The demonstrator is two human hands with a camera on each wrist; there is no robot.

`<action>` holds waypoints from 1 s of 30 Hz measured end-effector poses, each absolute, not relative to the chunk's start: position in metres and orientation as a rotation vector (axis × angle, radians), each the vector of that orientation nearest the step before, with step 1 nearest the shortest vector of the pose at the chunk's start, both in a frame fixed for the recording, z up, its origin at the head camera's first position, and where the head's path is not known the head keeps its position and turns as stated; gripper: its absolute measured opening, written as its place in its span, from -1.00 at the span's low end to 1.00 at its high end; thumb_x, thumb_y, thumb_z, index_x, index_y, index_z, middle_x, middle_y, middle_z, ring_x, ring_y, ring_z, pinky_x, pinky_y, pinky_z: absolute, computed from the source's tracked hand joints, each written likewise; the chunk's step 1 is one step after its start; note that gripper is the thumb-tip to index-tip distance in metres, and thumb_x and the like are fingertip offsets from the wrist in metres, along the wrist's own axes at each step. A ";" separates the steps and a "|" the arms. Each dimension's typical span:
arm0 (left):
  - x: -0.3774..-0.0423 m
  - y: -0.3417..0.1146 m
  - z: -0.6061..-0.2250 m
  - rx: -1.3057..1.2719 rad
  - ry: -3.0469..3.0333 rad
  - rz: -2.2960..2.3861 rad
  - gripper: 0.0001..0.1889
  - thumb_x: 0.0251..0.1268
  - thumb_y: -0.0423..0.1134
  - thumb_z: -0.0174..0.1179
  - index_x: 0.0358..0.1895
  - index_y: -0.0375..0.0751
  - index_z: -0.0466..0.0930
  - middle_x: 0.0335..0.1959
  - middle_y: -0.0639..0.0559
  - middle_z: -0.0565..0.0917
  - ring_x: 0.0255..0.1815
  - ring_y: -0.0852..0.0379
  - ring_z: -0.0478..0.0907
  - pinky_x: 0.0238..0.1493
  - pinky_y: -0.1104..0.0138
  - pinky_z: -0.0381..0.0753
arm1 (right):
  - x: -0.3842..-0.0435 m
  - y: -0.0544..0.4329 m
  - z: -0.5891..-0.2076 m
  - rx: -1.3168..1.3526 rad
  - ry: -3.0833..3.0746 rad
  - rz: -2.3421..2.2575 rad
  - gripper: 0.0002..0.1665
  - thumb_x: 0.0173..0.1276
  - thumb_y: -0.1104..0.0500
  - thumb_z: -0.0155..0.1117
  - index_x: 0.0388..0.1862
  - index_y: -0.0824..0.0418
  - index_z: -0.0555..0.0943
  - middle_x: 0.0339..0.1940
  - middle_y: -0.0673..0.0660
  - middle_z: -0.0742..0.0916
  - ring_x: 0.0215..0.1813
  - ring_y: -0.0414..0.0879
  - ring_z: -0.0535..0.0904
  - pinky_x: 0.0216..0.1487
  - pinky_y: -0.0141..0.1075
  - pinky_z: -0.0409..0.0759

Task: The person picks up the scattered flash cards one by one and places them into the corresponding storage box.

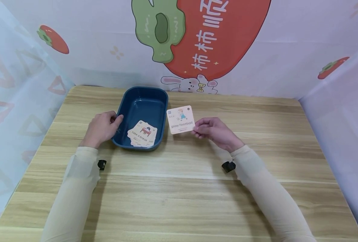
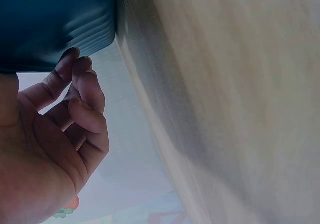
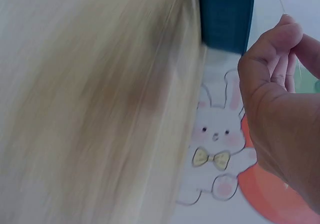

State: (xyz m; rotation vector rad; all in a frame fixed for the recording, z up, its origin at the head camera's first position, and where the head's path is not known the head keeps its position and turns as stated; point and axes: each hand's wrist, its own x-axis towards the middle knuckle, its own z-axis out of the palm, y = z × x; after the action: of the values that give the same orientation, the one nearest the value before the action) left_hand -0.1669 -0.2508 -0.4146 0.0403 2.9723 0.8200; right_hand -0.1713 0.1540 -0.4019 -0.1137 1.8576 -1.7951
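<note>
A dark blue tray (image 1: pixel 119 148) stands on the table, left of the middle. My left hand (image 1: pixel 102 127) grips its left rim, thumb over the edge. In the left wrist view the curled fingers (image 2: pixel 90 86) are against the tray's outer wall (image 2: pixel 85 36). Several picture cards (image 1: pixel 143 133) lie overlapped in the tray's near end, the top one reading "take a break". Just right of the tray, my right hand (image 1: pixel 216 132) pinches a "play football" card (image 1: pixel 180 120) by its lower right corner. Edge-on, that card is a thin line in the right wrist view.
The wooden table (image 1: pixel 167 201) meets an upright cloth backdrop (image 1: pixel 257 67) printed with persimmons and a rabbit, close behind the tray. Cloth also hangs along the left and right sides. Dark wrist devices (image 1: pixel 228 166) sit under both sleeves.
</note>
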 end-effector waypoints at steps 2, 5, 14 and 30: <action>-0.167 -0.251 -0.415 0.040 2.976 0.818 -0.48 0.61 0.10 -0.10 -0.11 -0.36 0.59 -0.42 -0.18 0.57 -0.43 -0.09 0.49 -0.48 0.18 0.42 | -0.170 0.147 -0.400 -0.123 1.857 -1.783 -0.79 0.50 0.37 0.18 0.00 0.51 0.51 -0.01 0.53 0.64 -0.21 -0.09 0.65 -0.10 -0.27 0.64; -0.166 -0.251 -0.414 0.041 2.976 0.817 -0.48 0.61 0.10 -0.10 -0.12 -0.36 0.59 -0.43 -0.17 0.57 -0.43 -0.09 0.49 -0.48 0.18 0.42 | -0.169 0.138 -0.397 -0.130 1.859 -1.760 -0.77 0.50 0.34 0.21 0.02 0.49 0.53 -0.01 0.49 0.66 -0.19 -0.07 0.65 -0.02 -0.19 0.63; -0.165 -0.251 -0.414 0.039 2.971 0.817 -0.47 0.62 0.11 -0.12 -0.14 -0.35 0.58 -0.43 -0.17 0.57 -0.43 -0.09 0.49 -0.48 0.18 0.42 | -0.167 0.110 -0.392 -0.187 1.851 -1.731 -0.79 0.52 0.32 0.19 0.01 0.46 0.57 -0.11 0.32 0.73 -0.21 -0.03 0.62 0.16 0.05 0.57; -0.165 -0.250 -0.413 0.055 2.972 0.812 -0.46 0.63 0.12 -0.12 -0.13 -0.35 0.59 -0.43 -0.16 0.57 -0.43 -0.08 0.49 -0.50 0.20 0.41 | -0.171 0.083 -0.401 -0.134 1.788 -1.739 -0.79 0.52 0.32 0.18 -0.01 0.45 0.62 -0.19 0.24 0.76 -0.28 -0.08 0.62 -0.09 -0.26 0.65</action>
State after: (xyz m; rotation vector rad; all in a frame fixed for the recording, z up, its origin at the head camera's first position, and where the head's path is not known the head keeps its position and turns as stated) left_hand -0.1653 -0.2502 -0.4131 0.0554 2.9722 0.8117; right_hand -0.1709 0.0830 -0.4012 -0.1342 1.7882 -1.7389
